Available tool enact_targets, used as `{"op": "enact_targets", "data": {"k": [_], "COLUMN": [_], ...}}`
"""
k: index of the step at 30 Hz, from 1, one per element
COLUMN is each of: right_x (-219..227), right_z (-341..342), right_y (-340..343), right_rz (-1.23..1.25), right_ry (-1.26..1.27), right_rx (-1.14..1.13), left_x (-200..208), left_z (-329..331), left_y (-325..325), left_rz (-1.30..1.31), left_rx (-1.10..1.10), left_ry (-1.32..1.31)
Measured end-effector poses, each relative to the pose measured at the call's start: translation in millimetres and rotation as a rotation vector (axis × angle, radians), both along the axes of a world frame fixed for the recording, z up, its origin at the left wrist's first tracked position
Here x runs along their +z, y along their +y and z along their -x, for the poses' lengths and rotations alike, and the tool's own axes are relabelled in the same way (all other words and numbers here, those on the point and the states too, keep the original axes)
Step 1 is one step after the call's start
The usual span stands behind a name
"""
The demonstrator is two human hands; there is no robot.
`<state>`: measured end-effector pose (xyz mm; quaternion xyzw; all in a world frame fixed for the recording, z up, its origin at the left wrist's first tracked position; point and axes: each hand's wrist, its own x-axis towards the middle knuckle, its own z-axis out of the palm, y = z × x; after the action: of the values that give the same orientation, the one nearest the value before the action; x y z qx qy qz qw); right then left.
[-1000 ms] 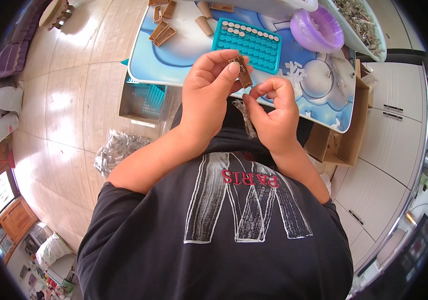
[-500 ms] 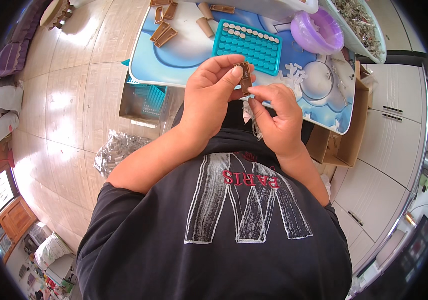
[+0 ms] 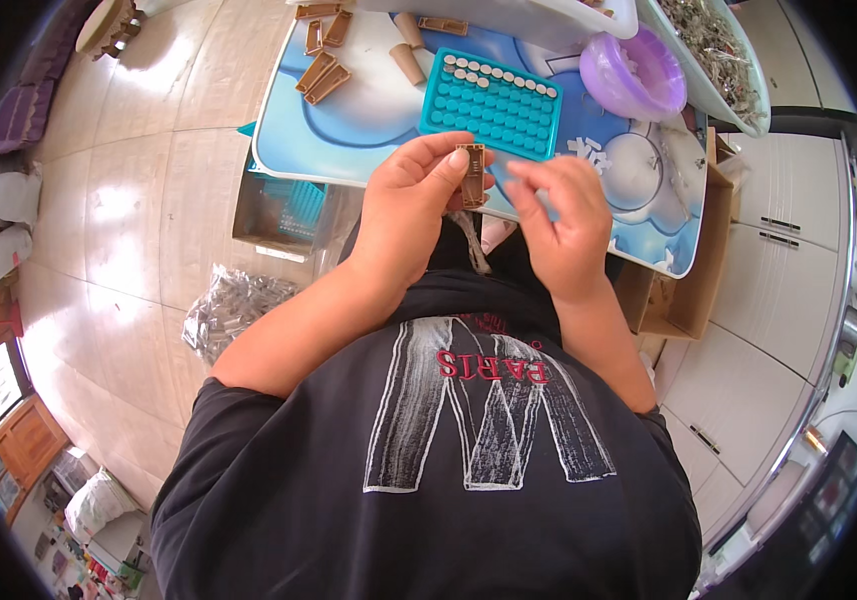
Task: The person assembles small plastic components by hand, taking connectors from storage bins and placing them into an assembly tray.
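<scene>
Your right grip (image 3: 561,228) no longer touches the lower end of the brown piece (image 3: 474,182); its blurred fingertips are now parted from it, just to its right. The piece now stands straighter and lower in the frame's upper centre. The thin greyish strands (image 3: 472,243) now hang below it, further left than half a second ago.

A small brown plastic case (image 3: 474,182), narrow and rectangular, with its long sides running top to bottom in view. Its recessed, ridged inner face is turned toward the camera. The thumb and fingers of the left hand (image 3: 414,205) grip its upper part, near the close edge of the counter (image 3: 329,150). A thin greyish strand (image 3: 473,242) hangs just below; whether it is joined is unclear.
</scene>
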<state>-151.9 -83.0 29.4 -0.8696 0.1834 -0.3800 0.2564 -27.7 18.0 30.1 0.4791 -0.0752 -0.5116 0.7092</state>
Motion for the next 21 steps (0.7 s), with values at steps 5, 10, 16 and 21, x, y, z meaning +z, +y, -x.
{"op": "enact_targets", "data": {"k": [5,10,16,21], "right_x": [-10.3,-17.8,-27.6,-24.1], "right_z": [-18.1,-43.2,-68.3,-68.2], "right_y": [-42.9,-70.1,-66.0,-65.2], "right_rz": [0.176,0.090,0.263,0.253], "right_ry": [0.055,0.140,0.192,0.231], "right_rx": [-0.121,-0.182,-0.101,-0.096], "left_x": [-8.0,-15.5,-19.2,-22.1], "left_z": [-7.0,-11.3,-19.8,-26.3], "left_y": [-3.2,-8.2,-9.2,-9.2], "left_rz": [-0.001,0.011,-0.003,-0.018], "left_rx": [-0.015,-0.002,0.025,-0.014], "left_ry": [0.013,0.044,0.101,0.096]}}
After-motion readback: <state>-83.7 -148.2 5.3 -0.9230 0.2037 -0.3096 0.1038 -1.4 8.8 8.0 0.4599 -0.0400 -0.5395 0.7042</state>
